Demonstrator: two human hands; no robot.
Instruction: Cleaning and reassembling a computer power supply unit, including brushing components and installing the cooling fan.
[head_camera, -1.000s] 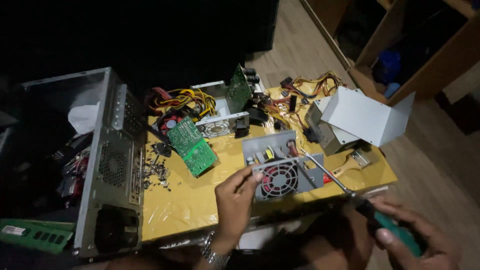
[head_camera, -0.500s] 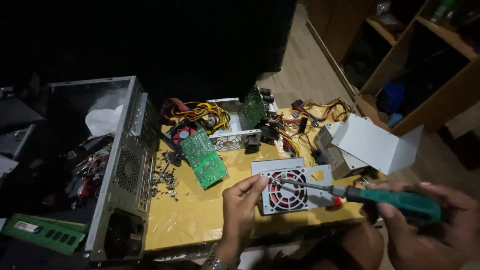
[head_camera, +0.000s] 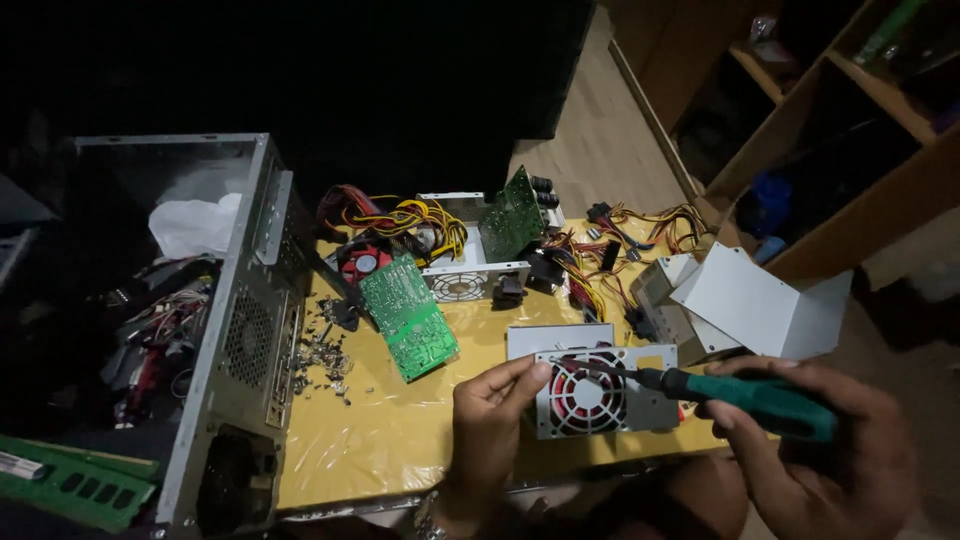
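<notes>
Hands come first, right at the bottom of the view. The right hand (head_camera: 810, 450) is wrapped tight around a green screwdriver (head_camera: 750, 395), holding it almost flat so its thin metal tip points left. The tip lies over the red fan of a grey power box (head_camera: 600, 385), which sits on the near edge of the yellow table (head_camera: 400, 440). The left hand (head_camera: 490, 415) is beside the box on its left, with its thumb and finger pinched close together near the tip, likely to steady it or hold something tiny; I cannot tell if anything is in the pinch. A little further back lies a green circuit board (head_camera: 410, 315), tilted and flat on the table, with a small pile of screws (head_camera: 320, 355) near it. To the left stands a big open computer case (head_camera: 240, 330) with wires inside. Behind the board is another open power box (head_camera: 470, 260) with yellow and red wires spilling out. On the right rests a bent white metal cover (head_camera: 760, 305). Farthest away are wooden shelves (head_camera: 850, 130) and dark floor.
</notes>
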